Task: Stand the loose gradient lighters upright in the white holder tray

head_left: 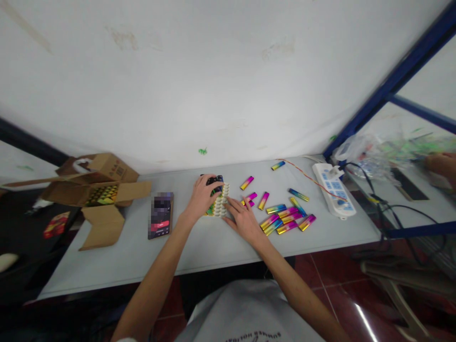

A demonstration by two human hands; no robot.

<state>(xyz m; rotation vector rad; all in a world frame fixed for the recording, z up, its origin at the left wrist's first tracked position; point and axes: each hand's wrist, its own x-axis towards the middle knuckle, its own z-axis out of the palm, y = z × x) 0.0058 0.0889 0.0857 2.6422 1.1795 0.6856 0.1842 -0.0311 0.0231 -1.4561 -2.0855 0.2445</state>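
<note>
Near the middle of the table lies a packed block of small pieces with pale, rounded ends (221, 202); black and green parts show at its back and left, and I cannot make out what the pieces are. My left hand (204, 194) is closed over its left and rear side. Against its right side rests my right hand (244, 217), fingers stretched out and apart. Beyond the right hand, several shiny flat tubes in pink and gold or blue and gold are scattered, such as a pink-gold one (263, 201) and a blue-gold one (276, 209).
A phone (160, 216) lies left of the block. Farther left stands an open cardboard box (137, 191) with rows of gold pieces inside. A white power strip (329, 185) with cables sits at the right, before a blue frame (384, 92). Another person's hand (441, 166) shows far right.
</note>
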